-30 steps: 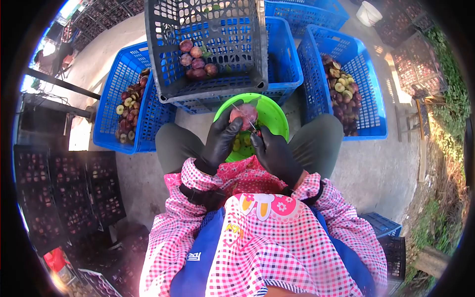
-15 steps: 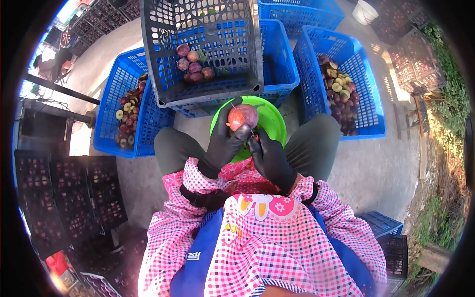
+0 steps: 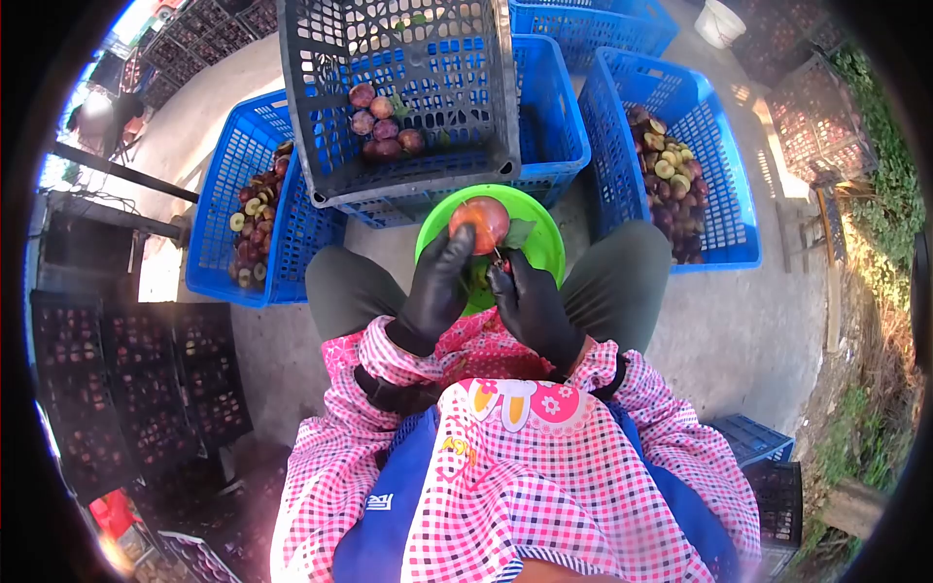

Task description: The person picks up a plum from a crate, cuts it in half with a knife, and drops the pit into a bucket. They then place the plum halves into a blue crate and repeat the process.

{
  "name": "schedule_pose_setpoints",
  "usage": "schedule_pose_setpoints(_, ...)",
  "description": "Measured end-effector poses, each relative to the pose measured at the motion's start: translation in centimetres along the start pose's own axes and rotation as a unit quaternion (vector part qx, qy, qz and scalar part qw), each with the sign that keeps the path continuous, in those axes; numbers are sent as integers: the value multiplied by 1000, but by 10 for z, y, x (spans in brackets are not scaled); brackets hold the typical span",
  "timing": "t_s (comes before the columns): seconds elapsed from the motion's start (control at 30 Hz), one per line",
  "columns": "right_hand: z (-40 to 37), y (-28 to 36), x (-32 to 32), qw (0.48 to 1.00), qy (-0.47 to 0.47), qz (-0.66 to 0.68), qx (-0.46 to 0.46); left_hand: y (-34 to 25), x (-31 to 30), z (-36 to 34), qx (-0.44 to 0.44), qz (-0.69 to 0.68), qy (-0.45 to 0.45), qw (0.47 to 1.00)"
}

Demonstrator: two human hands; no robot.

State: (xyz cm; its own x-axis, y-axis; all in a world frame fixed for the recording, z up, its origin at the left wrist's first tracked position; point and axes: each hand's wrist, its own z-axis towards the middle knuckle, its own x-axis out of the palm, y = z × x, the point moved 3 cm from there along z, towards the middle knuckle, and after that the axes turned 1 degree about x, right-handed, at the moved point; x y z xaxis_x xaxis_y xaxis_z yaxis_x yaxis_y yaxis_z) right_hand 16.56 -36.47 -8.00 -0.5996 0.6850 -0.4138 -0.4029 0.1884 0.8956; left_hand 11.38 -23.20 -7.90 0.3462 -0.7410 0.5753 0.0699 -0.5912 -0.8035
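Note:
A round red-purple fruit (image 3: 483,222) is held over a bright green basin (image 3: 551,236) between the knees. My left hand (image 3: 437,287), in a black glove, grips the fruit from its lower left, thumb on the front. Just below and to the right, my right hand (image 3: 533,303), also gloved, is closed around a small tool with a red part (image 3: 502,263), close to the fruit's underside. A green leaf (image 3: 520,231) shows beside the fruit. Above the basin, a tilted black crate (image 3: 413,180) holds several similar fruits (image 3: 385,129).
Blue crates with cut fruit stand at the left (image 3: 216,270) and right (image 3: 727,209). Another blue crate (image 3: 562,131) is under the black one. Dark crates (image 3: 146,389) of fruit are stacked at the left. A white bucket (image 3: 720,23) stands at the upper right.
The fruit has turned and risen slightly in my left hand, with the thumb now higher on it. A green leaf has come into sight beside it.

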Motion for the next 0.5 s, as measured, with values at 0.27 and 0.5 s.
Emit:
schedule_pose_setpoints(0.27,-2,-1,0,1000,12,2,-2,-2,11,1,-5,-88,1,996)
schedule_pose_setpoints(0.5,12,2,-20,972,88,149,158,-1,-31,12,190,481,1,856)
